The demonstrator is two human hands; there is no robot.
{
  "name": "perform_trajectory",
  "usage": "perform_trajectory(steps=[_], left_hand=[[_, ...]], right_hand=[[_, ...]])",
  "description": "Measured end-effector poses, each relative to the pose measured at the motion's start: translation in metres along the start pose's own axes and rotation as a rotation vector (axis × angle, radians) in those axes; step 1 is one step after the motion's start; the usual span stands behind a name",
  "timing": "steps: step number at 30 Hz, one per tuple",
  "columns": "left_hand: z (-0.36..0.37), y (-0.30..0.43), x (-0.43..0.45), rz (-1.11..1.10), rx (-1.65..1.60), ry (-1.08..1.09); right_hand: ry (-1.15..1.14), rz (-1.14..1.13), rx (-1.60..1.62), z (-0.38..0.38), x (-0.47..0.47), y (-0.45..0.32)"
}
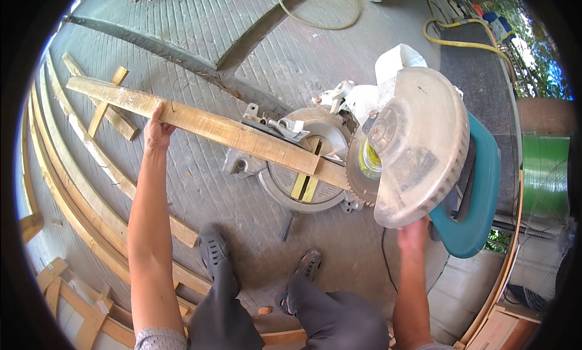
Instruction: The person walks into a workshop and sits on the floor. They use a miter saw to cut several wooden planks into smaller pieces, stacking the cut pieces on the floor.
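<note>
A miter saw [309,168] stands on the concrete floor, its toothed blade [363,168] partly exposed below the clear, dusty guard [423,140]. A long wooden board [218,129] lies across the saw's round table, against the fence; another wooden piece [334,172] shows at its right end, close to the blade. My left hand [159,129] grips the board left of the saw. My right hand [413,234] is blurred and partly hidden beneath the guard, near the teal handle [489,181]; what its fingers do cannot be seen.
Long wood strips [104,209] lie on the floor at left, with crossed short pieces [102,113] nearby. A wooden frame [91,313] is at lower left. A black cord [386,259] runs near my right arm. A yellow hose [459,43] lies at upper right.
</note>
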State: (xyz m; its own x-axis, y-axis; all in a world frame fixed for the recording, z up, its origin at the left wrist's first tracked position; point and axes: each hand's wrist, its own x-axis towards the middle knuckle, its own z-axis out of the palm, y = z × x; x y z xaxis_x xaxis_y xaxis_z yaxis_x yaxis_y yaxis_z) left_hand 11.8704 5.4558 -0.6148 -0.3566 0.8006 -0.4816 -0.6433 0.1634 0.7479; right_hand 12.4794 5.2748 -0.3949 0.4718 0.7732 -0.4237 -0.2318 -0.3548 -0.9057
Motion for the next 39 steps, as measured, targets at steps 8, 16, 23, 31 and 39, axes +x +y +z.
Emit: perform_trajectory(steps=[8, 16, 23, 31, 39], left_hand=[[0.011, -0.008, 0.007, 0.005, -0.010, 0.017], [0.009, -0.012, 0.008, 0.049, -0.029, 0.027], [0.012, -0.009, 0.004, 0.016, -0.026, 0.085], [0.024, -0.009, -0.007, 0.039, -0.036, 0.092], [0.028, -0.012, -0.012, 0.031, -0.042, 0.065]], right_hand=[[0.002, -0.486, -0.548, 0.125, -0.097, -0.209], [0.034, -0.200, -0.532, 0.128, -0.116, -0.152], [0.061, -0.305, -0.305, 0.109, -0.138, 0.000], [0.046, -0.372, -0.301, 0.106, -0.136, 0.038], [0.065, -0.390, -0.281, 0.107, -0.135, 0.050]])
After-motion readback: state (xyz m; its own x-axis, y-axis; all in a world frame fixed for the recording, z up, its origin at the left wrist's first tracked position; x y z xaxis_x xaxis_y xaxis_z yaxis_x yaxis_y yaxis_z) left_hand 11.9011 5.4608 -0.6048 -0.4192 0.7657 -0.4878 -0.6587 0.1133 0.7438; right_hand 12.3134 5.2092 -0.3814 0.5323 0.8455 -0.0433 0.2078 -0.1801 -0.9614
